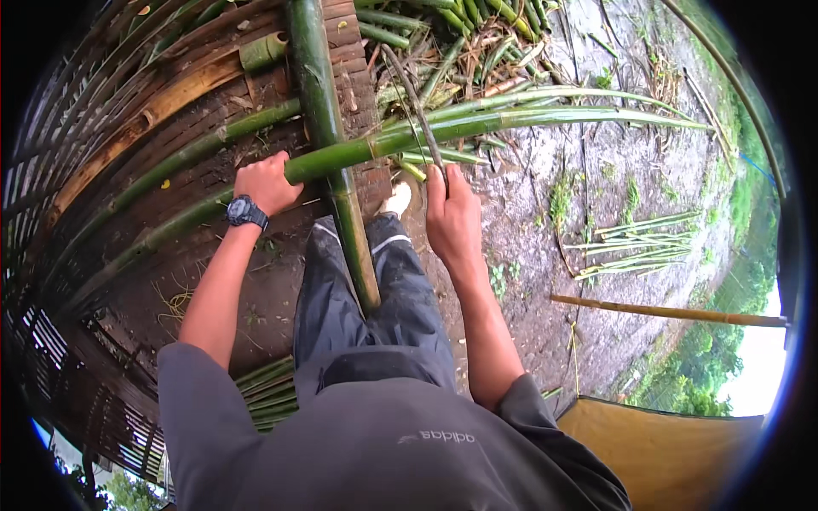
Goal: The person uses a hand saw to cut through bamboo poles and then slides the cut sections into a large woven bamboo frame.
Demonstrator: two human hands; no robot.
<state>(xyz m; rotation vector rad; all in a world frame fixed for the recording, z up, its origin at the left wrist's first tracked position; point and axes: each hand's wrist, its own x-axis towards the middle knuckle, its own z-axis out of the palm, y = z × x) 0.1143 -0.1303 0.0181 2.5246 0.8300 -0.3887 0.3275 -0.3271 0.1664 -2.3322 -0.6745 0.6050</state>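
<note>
My left hand (268,183), with a dark watch at its wrist, is closed around a green bamboo pole (341,155). This pole lies across a thicker dark-green bamboo pole (315,77), which slants down between my legs. To the right of the crossing, my right hand (454,213) grips the near end of a long, thin, dark curved tool (413,98). A fine line runs beside the tool, and its exact kind is unclear. The tool passes over or beside the held pole; I cannot tell whether they touch. A second slender green pole (256,121) runs behind it.
Slatted platform (348,51) beneath the poles; cut bamboo and scraps (477,51) heaped at the far side. Bamboo strips (639,245) lie on muddy ground to the right. A horizontal brown pole (665,312) and yellowish tarp (665,443) stand at right; slatted fencing (51,145) at left.
</note>
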